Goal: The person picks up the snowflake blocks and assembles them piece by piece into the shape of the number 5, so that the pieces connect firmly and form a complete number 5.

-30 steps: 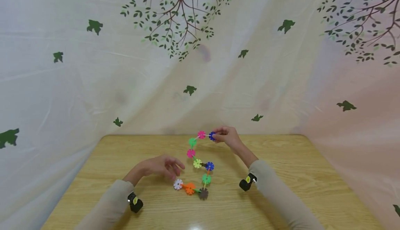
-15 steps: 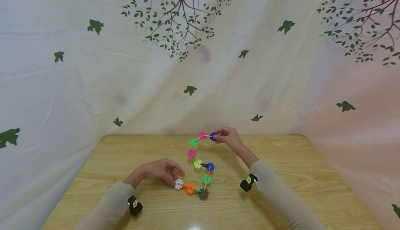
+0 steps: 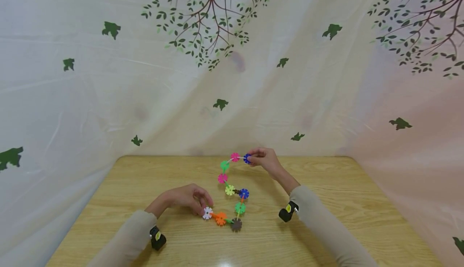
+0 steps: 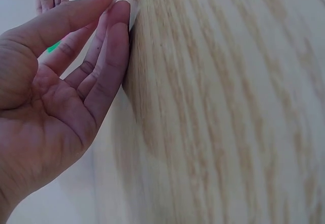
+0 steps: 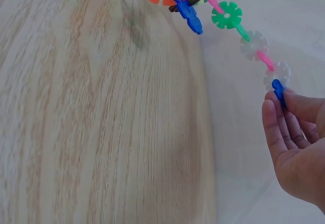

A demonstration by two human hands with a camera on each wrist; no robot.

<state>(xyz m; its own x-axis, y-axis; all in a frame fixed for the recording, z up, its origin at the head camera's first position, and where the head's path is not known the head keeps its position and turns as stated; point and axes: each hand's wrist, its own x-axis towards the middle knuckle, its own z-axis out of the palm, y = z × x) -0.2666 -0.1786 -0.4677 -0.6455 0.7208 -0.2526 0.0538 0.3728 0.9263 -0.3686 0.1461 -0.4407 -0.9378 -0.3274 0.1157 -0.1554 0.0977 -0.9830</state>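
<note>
A chain of slotted plastic snowflake discs winds in an S shape over the wooden table (image 3: 308, 234). Its near left end is a white snowflake disc (image 3: 207, 213), which my left hand (image 3: 186, 197) pinches between thumb and fingertips. At the far end, a blue snowflake disc (image 3: 247, 158) is pinched by my right hand (image 3: 266, 161); this blue disc (image 5: 278, 91) appears edge-on in the right wrist view. Between the hands run pink, green, yellow, blue and dark grey discs, with an orange disc (image 3: 220, 219) beside the white one. Several smaller edge-on discs join them.
A pale cloth (image 3: 174, 110) printed with leaves and branches hangs behind the table's far edge. Both sleeves (image 3: 319, 218) carry a black wrist camera (image 3: 157, 239) each, low over the table.
My left hand has come down to the white disc and taken hold of it, raising it very slightly. The right hand keeps its pinch on the blue disc, nearly still.
</note>
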